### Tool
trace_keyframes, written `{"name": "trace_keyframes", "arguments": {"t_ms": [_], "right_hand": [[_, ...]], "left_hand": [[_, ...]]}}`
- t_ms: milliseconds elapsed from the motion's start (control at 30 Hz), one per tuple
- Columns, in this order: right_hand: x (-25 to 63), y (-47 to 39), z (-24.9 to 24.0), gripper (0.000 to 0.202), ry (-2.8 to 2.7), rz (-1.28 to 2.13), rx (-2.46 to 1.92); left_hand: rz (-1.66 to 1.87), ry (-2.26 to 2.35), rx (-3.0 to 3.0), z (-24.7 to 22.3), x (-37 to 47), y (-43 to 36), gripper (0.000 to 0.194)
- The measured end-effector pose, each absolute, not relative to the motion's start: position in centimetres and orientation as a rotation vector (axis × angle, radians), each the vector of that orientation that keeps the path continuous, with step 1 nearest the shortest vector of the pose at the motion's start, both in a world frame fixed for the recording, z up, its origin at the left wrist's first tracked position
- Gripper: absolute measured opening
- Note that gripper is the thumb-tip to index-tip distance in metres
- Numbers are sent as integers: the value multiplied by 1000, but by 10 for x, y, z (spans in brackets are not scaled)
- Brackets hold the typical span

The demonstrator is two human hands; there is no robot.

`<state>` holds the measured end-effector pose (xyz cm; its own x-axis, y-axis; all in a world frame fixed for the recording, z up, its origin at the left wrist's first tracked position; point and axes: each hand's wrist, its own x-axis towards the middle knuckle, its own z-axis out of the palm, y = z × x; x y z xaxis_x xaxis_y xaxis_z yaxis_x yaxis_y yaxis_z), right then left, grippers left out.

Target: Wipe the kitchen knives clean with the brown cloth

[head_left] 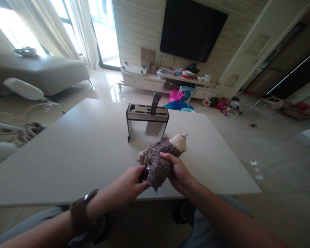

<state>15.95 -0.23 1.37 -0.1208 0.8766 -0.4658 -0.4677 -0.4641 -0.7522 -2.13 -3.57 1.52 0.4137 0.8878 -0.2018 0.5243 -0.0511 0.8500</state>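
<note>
My left hand (135,181) is closed round a black handle (144,174) near the table's front edge; what the handle belongs to is hidden by cloth. A purple-grey and cream fuzzy cloth (158,170) is bunched up in my right hand (177,170), whose thumb lies on top of it. The cloth touches the handle side of my left hand. Just beyond the hands stands a knife block (147,112) with a metal top and clear sides. One broad-bladed knife with a black handle (155,101) is upright in it.
The white table (93,148) spreads out under the block and hands. Past its far edge are a blue plastic item (177,105) and a pink basket (175,95). A low cabinet (136,82) stands by the wall, and white chair parts (23,89) are at left.
</note>
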Motion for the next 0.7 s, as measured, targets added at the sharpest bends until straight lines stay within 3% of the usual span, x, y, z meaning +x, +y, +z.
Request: {"name": "trace_keyframes", "arguments": {"t_ms": [700], "right_hand": [[160, -3, 15, 40, -540, 1756, -1147]], "left_hand": [[476, 1225, 1702, 16, -21, -36, 29]]}}
